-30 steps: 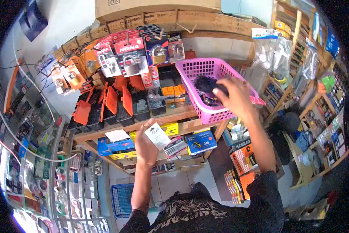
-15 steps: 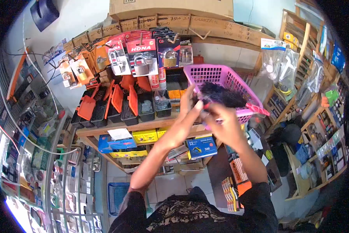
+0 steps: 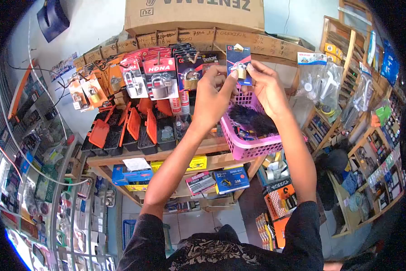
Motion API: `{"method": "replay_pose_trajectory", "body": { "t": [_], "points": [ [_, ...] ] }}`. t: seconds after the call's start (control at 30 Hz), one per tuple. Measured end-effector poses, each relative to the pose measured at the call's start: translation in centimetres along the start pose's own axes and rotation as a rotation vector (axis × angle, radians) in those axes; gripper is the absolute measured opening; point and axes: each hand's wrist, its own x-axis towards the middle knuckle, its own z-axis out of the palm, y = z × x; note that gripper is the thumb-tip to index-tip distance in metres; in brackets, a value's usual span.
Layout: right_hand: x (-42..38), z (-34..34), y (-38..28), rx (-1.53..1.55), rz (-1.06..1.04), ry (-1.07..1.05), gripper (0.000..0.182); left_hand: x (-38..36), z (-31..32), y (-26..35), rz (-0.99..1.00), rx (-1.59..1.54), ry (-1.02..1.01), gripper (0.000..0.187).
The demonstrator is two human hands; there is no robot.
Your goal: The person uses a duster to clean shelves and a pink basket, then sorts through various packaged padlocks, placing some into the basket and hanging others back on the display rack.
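A small brass padlock on a dark blue and red card (image 3: 238,55) is held upright in front of me, above the pink basket. My left hand (image 3: 214,97) is closed at its lower left, with the thumb against the padlock and the other fingers curled. At the card's right edge, my right hand (image 3: 269,90) pinches it with thumb and fingers. Below my hands, a fluffy black duster (image 3: 255,121) lies in the pink plastic basket (image 3: 257,149) among small packs that I cannot make out.
Carded padlocks (image 3: 160,79) hang from a wooden rail (image 3: 194,35) to the left. Black bins with orange lids (image 3: 129,124) line the wooden shelf below them. A large cardboard box (image 3: 194,16) sits above the rail. Bagged goods (image 3: 318,86) hang at right.
Both hands have risen from the basket, and the carded padlock now shows between them. The view has shifted, with the basket appearing lower.
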Motion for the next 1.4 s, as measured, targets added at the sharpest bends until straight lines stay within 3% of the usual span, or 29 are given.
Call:
{"method": "replay_pose_trajectory", "body": {
  "t": [0.33, 0.5, 0.7, 0.97, 1.1, 1.2, 1.4],
  "points": [
    [1.8, -0.5, 1.2, 0.080, 0.103, 0.040, 0.022, 0.7, 0.1, 0.2, -0.092, -0.064, 0.024, 0.022],
    [2.4, -0.6, 2.6, 0.003, 0.153, 0.022, 0.021, -0.2, 0.4, -2.7, -0.134, -0.183, 0.090, 0.022],
    [5.4, -1.0, 4.6, -0.213, 0.162, 0.154, 0.022, 1.5, 1.5, -6.1, -0.306, -0.310, 0.316, 0.025],
    [14.2, -4.5, 10.2, -0.479, 0.147, 0.193, 0.022, 7.3, 1.2, -11.1, -0.324, -0.129, 0.582, 0.024],
    [15.1, -4.4, 9.7, -0.701, 0.116, 0.126, 0.028, 9.2, -0.6, -15.7, -0.219, -0.311, 0.492, 0.025],
    [15.0, -4.5, 9.7, -0.490, 0.145, 0.069, 0.028, 9.3, -1.1, -16.3, -0.177, -0.289, 0.476, 0.024],
    [13.2, -6.0, 8.3, -0.622, 0.237, -0.037, 0.035, 7.8, -1.3, -15.0, -0.164, -0.231, 0.474, 0.032]
  ]
}}
